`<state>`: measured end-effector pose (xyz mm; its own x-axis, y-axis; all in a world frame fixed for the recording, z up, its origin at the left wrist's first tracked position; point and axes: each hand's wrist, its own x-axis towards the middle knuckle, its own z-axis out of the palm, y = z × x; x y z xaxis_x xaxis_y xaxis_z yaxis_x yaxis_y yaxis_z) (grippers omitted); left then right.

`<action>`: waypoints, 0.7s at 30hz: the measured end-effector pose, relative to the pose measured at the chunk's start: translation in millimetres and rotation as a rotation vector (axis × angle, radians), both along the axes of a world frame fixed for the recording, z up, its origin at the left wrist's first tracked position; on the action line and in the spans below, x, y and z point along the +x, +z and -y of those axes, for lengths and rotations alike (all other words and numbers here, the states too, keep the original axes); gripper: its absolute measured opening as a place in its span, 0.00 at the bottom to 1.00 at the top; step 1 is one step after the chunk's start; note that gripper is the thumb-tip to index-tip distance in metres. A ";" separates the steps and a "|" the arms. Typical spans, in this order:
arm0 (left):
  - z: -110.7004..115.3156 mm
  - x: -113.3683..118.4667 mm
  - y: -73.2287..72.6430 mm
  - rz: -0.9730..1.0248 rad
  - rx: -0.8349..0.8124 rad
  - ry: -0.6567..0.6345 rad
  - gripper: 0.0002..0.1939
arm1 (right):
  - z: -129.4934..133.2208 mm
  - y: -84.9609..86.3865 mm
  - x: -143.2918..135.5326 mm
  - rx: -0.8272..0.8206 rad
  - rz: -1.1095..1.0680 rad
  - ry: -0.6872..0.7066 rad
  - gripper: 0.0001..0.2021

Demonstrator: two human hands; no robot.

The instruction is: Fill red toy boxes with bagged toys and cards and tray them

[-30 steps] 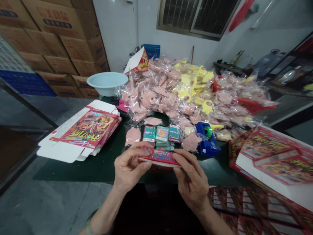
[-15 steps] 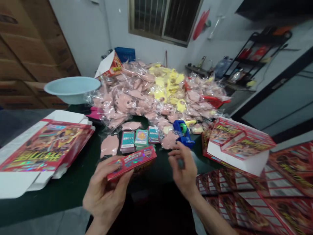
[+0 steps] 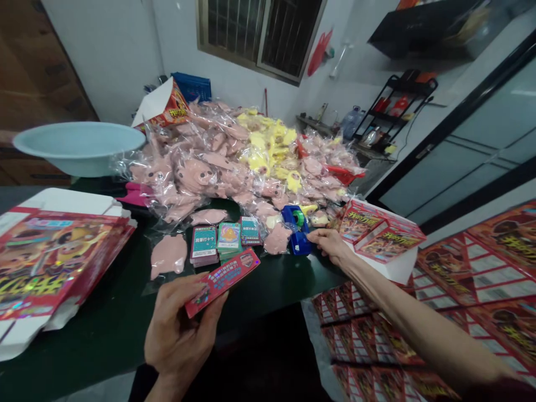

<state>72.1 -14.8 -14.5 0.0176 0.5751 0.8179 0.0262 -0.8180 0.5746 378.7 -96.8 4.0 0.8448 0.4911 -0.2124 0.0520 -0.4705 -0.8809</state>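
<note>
My left hand [image 3: 180,324] grips a slim red printed box [image 3: 224,281] by one end, holding it tilted above the dark table. Out to the right, my right hand [image 3: 329,244] has thumb and fingers pinched together at the front corner of a blue tape dispenser [image 3: 300,243] with a green roll of tape [image 3: 298,218]. Whatever lies between those fingertips is too small to make out. Just past the held box stand stacks of cards [image 3: 229,235]. Flat pink bagged toys lie on both sides of them, one pink toy [image 3: 168,254] at the left.
A heap of bagged pink and yellow toys [image 3: 259,153] covers the back of the table. Flattened red cartons [image 3: 54,251] are stacked at left, near a pale blue basin [image 3: 79,146]. An open display box [image 3: 383,234] stands at right, above rows of red printed boxes [image 3: 377,329].
My right hand has moved right to the tape dispenser's corner, its fingers closing into a pinch. The left hand still holds the red box, now tilted more. The view has swung right.
</note>
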 end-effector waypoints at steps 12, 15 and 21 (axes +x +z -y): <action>1.1 -2.5 -4.5 -0.011 -0.035 -0.030 0.23 | -12.4 0.6 -29.4 0.166 -0.201 -0.287 0.11; 0.3 -1.9 -5.4 -0.006 -0.033 -0.037 0.24 | -9.7 3.9 -25.4 0.250 -0.187 -0.308 0.08; -1.9 -0.8 -6.3 0.025 -0.029 -0.038 0.27 | 12.2 -11.4 -31.9 0.465 -0.107 -0.299 0.12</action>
